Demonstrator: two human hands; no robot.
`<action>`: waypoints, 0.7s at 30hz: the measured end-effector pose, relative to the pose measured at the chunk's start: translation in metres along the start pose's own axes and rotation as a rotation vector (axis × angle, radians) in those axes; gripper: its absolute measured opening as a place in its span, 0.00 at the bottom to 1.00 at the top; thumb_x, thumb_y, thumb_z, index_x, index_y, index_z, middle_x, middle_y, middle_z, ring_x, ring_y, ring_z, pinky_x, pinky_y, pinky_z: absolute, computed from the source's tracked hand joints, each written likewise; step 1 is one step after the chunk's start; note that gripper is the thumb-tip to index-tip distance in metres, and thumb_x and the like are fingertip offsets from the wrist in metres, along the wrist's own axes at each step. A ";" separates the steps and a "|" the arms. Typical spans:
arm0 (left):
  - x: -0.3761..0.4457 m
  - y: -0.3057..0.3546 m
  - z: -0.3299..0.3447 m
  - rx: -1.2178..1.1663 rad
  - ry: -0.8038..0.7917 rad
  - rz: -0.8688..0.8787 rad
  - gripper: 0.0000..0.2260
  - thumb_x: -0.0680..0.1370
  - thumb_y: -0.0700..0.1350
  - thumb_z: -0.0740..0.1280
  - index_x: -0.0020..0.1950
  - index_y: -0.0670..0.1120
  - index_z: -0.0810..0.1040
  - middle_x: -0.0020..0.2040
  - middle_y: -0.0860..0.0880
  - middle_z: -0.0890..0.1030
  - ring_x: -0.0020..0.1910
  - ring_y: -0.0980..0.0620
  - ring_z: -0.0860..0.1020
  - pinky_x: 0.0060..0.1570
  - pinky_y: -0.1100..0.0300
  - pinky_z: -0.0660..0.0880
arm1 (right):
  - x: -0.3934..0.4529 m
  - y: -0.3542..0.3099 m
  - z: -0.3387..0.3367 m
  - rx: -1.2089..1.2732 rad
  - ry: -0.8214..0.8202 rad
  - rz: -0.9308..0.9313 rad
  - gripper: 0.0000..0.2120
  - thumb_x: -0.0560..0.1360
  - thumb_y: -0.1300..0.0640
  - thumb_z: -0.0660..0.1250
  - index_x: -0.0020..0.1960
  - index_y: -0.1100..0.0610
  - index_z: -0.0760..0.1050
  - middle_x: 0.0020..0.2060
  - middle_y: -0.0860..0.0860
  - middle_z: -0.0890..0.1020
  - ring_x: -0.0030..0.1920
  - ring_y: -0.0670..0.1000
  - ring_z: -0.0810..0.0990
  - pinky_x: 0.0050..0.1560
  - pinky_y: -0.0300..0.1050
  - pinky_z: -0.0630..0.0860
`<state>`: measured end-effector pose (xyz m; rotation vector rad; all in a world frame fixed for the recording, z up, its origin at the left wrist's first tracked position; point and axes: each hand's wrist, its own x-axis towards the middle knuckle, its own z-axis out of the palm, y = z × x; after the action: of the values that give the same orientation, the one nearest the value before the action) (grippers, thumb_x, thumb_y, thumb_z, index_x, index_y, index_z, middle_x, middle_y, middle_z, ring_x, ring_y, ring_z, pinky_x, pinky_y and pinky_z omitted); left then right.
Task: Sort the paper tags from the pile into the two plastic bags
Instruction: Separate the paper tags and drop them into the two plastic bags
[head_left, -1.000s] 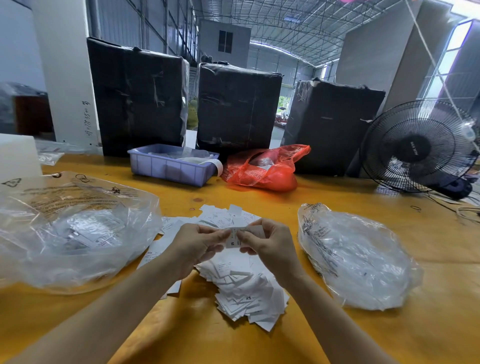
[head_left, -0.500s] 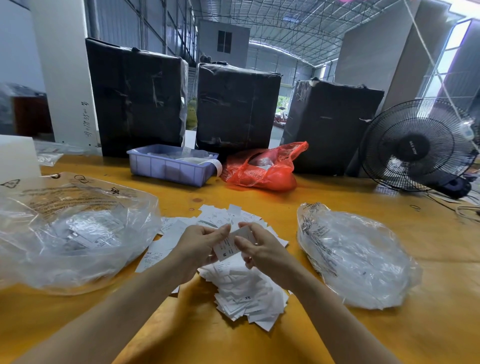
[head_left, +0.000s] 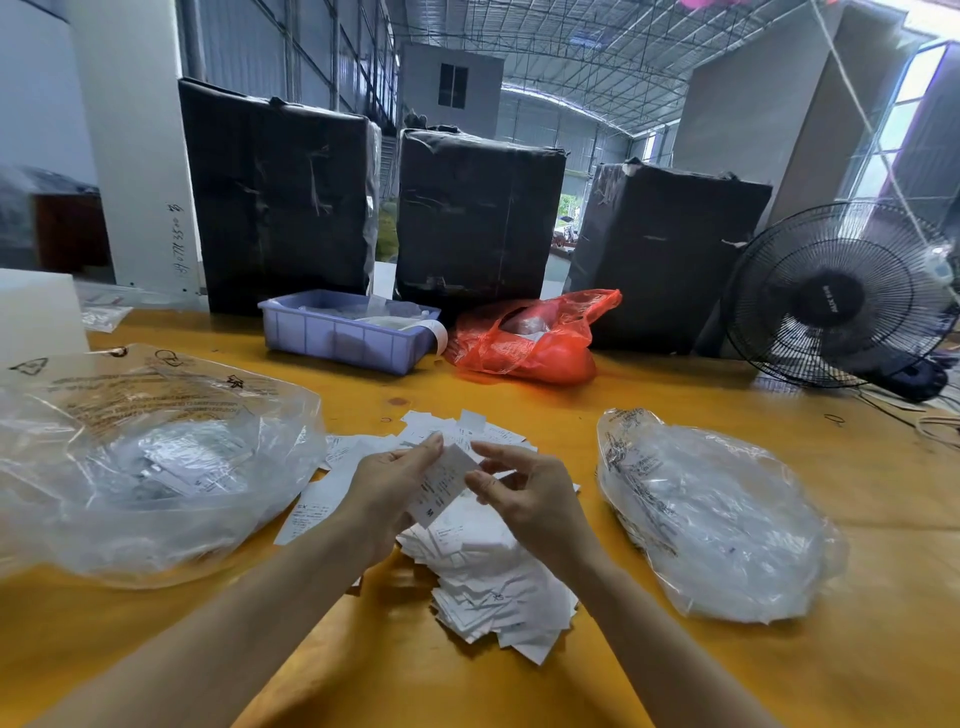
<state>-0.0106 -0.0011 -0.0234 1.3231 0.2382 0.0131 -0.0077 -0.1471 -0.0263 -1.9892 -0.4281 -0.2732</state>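
A pile of white paper tags (head_left: 488, 582) lies on the yellow table (head_left: 519, 405) in front of me. Above it my left hand (head_left: 387, 486) pinches a single white tag (head_left: 441, 486), held tilted, with small print and an "M" near its lower end. My right hand (head_left: 524, 491) hovers just right of the tag, fingers apart, holding nothing that I can see. A large clear plastic bag (head_left: 150, 467) with tags inside lies to the left. A second clear bag (head_left: 711, 514), also with tags in it, lies to the right.
At the back of the table stand a lilac plastic tray (head_left: 343, 340), a red plastic bag (head_left: 530, 343) and three black wrapped bales (head_left: 478, 218). A black fan (head_left: 841, 296) stands at the right with cables beside it. A white block (head_left: 36, 312) sits far left.
The tag was held flat between both hands; it has turned to a tilted position in my left hand, and my right hand has let go and drawn slightly away.
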 end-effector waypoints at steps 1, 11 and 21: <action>0.000 0.000 0.000 0.003 -0.001 -0.003 0.12 0.75 0.51 0.69 0.49 0.42 0.81 0.37 0.45 0.79 0.37 0.49 0.76 0.33 0.60 0.72 | 0.000 0.000 0.000 0.026 0.003 0.010 0.17 0.72 0.61 0.72 0.60 0.61 0.78 0.47 0.55 0.84 0.42 0.52 0.82 0.47 0.46 0.80; 0.001 0.014 -0.013 0.286 -0.172 0.064 0.12 0.66 0.44 0.75 0.45 0.39 0.83 0.39 0.42 0.82 0.38 0.47 0.77 0.41 0.56 0.74 | -0.001 -0.002 -0.004 0.343 0.124 0.071 0.07 0.73 0.67 0.69 0.38 0.58 0.81 0.30 0.53 0.82 0.31 0.47 0.79 0.36 0.37 0.77; 0.008 0.093 -0.090 0.439 0.318 0.434 0.07 0.69 0.46 0.74 0.41 0.46 0.79 0.39 0.48 0.79 0.39 0.52 0.76 0.36 0.61 0.72 | -0.009 0.008 0.018 -0.623 -0.113 -0.088 0.21 0.74 0.44 0.67 0.62 0.55 0.75 0.55 0.51 0.80 0.56 0.51 0.75 0.56 0.47 0.73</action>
<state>-0.0074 0.1098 0.0442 1.7889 0.2249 0.5686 -0.0128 -0.1355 -0.0444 -2.6073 -0.5498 -0.3843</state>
